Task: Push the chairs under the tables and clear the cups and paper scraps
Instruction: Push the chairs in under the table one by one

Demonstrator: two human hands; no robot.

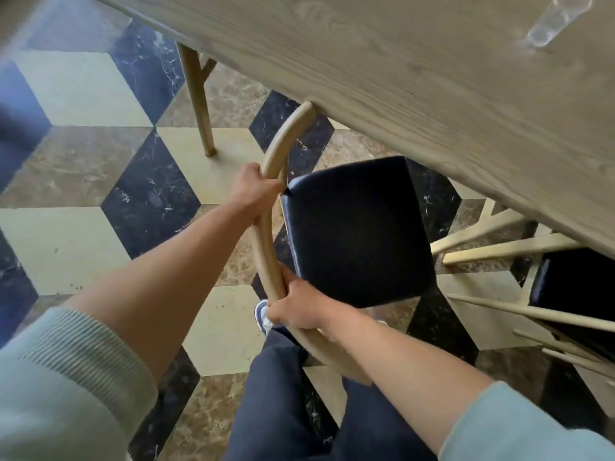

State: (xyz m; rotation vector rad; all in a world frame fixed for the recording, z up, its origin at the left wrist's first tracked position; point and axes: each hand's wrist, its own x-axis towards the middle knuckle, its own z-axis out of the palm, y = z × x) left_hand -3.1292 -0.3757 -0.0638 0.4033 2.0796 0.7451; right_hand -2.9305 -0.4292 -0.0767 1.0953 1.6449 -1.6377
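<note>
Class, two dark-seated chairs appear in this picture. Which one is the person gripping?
The middle chair: the left hand and right hand both hold its curved wooden back rail. The other chair, at the right edge, is untouched.

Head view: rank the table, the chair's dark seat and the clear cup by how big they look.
1. table
2. dark seat
3. clear cup, cut off by the frame edge, so its full size is unsure.

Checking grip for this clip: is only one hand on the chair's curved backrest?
No, both the left hand and right hand grip the backrest.
</note>
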